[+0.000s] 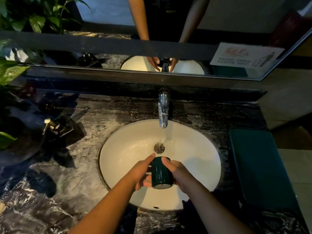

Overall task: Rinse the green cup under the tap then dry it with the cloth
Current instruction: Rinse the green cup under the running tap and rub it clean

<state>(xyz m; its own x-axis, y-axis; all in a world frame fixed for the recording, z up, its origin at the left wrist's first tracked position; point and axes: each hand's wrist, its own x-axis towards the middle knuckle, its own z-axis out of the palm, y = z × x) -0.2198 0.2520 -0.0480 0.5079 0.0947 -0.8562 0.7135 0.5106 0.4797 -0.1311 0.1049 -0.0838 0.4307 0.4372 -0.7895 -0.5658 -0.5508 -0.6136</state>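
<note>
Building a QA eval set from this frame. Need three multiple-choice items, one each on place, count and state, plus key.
1. Where is the teal tray relative to the sink?
A) left of it B) right of it C) inside it
2. How many hands hold the green cup?
A) none B) one C) two
3. What is the tap doing?
A) running B) off C) covered by a cloth

Key:
1 B: the tray lies on the counter, right of the sink.
2 C: the left hand and right hand both wrap the cup.
3 A: a stream falls to the drain.
</note>
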